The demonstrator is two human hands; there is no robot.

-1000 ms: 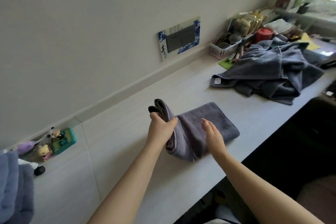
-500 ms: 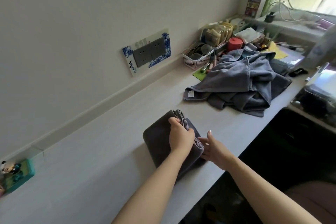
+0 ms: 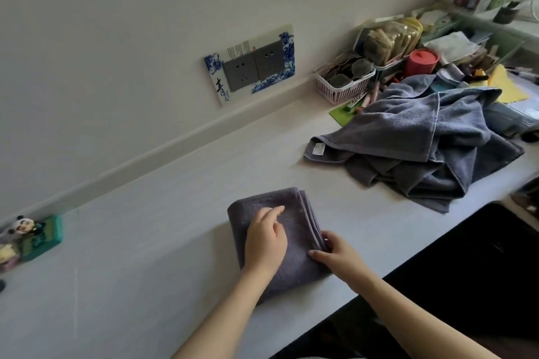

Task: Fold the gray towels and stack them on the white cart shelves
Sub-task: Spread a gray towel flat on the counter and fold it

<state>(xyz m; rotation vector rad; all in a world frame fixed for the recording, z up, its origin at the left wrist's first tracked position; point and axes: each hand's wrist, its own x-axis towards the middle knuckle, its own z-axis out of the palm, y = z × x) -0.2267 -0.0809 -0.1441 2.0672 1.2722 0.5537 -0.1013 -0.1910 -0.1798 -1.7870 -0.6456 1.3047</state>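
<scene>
Folding nearly done: folded towel pressed flat on tabletop by left hand, grip relaxed; right hand pinches towel's layered edge. Unfolded pile beyond towel. Next: lift required, cart unseen.

Wall socket panel above counter. Pink basket, red container at right; panda figurine at left.

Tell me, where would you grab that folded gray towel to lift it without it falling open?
Probably by the layered edge of the folded towel, coming from the right, where the right hand already pinches the layers. Holding those loose edges together, with the left hand flat on top, should keep it closed.
</scene>
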